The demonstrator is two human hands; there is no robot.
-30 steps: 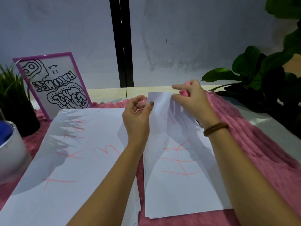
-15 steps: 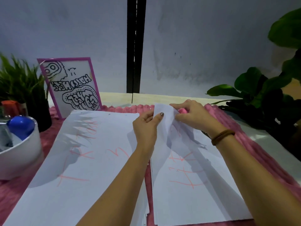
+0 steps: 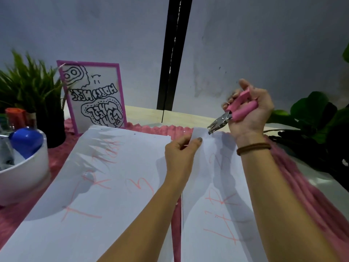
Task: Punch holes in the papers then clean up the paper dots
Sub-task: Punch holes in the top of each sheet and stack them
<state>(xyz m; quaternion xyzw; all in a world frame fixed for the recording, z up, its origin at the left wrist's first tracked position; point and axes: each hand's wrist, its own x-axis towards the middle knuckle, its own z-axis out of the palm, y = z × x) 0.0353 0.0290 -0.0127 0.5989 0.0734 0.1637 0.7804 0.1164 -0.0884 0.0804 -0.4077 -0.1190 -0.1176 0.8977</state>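
Right hand [image 3: 251, 112] fingers [image 3: 244, 85] clamp pink hole punch [image 3: 238, 110], nose at sheet [image 3: 222, 167] top edge; left hand [image 3: 180, 151] pinches its corner; punching stage, probably; dot cleanup not started.

Two paper stacks [image 3: 98, 195] [image 3: 213, 233], one punch [image 3: 233, 114], one bowl [image 3: 28, 176].

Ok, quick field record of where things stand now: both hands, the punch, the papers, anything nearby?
left hand: pinches the top corner of the right white paper sheet with red scribbles
right hand: grips the pink-handled metal hole punch
punch nose: at that sheet's top edge; bite on it unclear
other papers: white stack at left, flat on the pink fuzzy cloth
nearby: white bowl holding a blue object, far left
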